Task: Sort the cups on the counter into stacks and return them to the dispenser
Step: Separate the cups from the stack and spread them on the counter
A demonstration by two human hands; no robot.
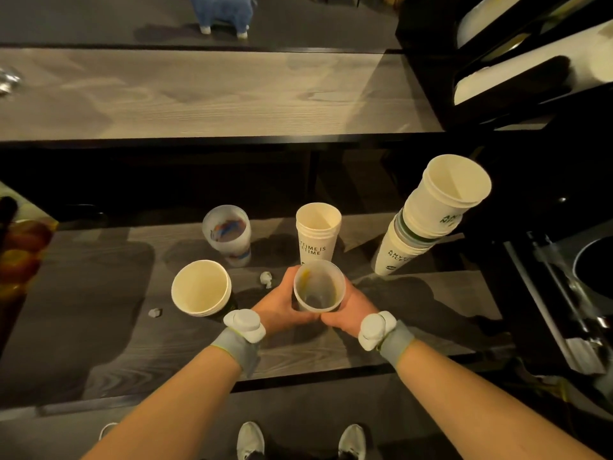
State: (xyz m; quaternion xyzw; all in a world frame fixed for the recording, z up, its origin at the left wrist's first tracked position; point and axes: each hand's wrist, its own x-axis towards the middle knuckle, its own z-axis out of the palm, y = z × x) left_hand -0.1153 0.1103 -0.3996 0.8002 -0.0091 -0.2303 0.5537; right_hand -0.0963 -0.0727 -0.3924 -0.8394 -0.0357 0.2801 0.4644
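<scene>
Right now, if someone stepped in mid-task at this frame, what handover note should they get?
Hands: left hand and right hand both grip the translucent cup, which is upright.
Things on the counter: short white stack just behind it, tall leaning stack to the right, frosted printed cup and wide paper cups to the left.
Done: paper cups partly stacked.
Left: probably nest the two plastic cups, straighten the stacks, load everything into the dispenser.

Both bare forearms stretched forward, grey-banded wrists, left grip (282,305) and right grip (348,310) curled round one clear cup (319,287) — thumbs touched at its near side
</scene>
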